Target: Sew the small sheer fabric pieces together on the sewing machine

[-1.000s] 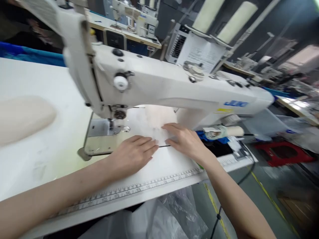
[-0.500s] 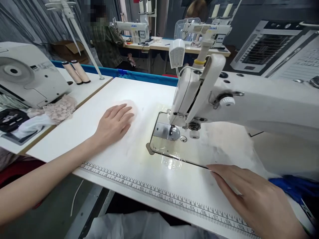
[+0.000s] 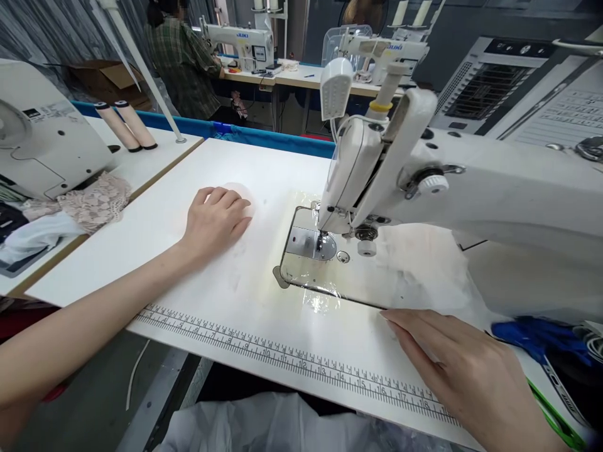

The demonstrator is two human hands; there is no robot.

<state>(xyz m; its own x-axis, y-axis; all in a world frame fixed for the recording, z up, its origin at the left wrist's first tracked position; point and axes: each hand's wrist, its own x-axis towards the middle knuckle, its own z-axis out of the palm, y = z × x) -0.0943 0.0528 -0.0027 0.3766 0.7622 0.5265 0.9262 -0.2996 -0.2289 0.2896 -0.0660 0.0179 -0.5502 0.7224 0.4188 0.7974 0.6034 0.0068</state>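
Note:
My left hand (image 3: 217,216) rests on the white table, left of the sewing machine's needle plate (image 3: 306,243). Its fingers are bent and a little apart over a thin, pale pink round piece (image 3: 239,188), partly hidden beneath them. The piece lies flat. Near the table's front, my right hand (image 3: 464,364) lies with fingers stretched out and holds nothing visible. Its fingertips touch the table by the front edge of the machine bed. The white sewing machine (image 3: 377,169) stands between and beyond both hands.
A printed ruler (image 3: 282,358) runs along the front edge. At right lie a blue cloth item (image 3: 541,339) and a green handle (image 3: 556,420). Pink lace (image 3: 97,201), thread cones (image 3: 134,125) and another machine (image 3: 47,138) are at left. A person (image 3: 179,69) sits beyond.
My left fingers have gone from stretched out to more bent over the round piece. My right hand stays by the machine bed. The whole view has shifted slightly.

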